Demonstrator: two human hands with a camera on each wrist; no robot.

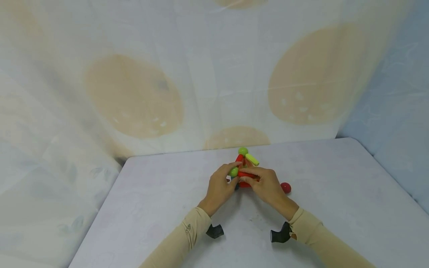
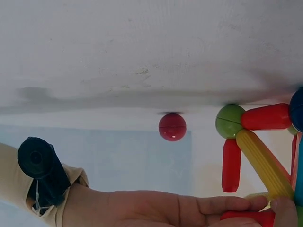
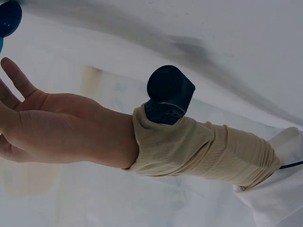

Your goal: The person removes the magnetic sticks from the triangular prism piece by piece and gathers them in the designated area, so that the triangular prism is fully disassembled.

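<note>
Head view: two hands meet over a stick-and-ball toy frame (image 1: 244, 167) near the middle of the pale tabletop (image 1: 335, 193), toward its far edge; the left hand (image 1: 220, 187) curls its fingers onto a green ball (image 1: 234, 171); the right hand (image 1: 266, 184) pinches a red stick (image 1: 247, 175); the hands hide the lower frame; a loose red ball (image 1: 286, 187) lies just right of the right hand; a patterned curtain (image 1: 134, 93) hangs behind the far edge.

Left wrist view: the red ball (image 2: 172, 126) sits apart from the frame, where a green ball (image 2: 230, 121) joins red sticks and a yellow stick (image 2: 263, 163); the right hand (image 2: 189, 208) pinches a red stick (image 2: 248, 217); a black wrist camera (image 2: 41, 168) rides the sleeve.

Right wrist view: the left hand (image 3: 42, 125) fills the left side, finger ends cropped; a blue ball (image 3: 9, 16) sits at the corner; no writing is readable.
</note>
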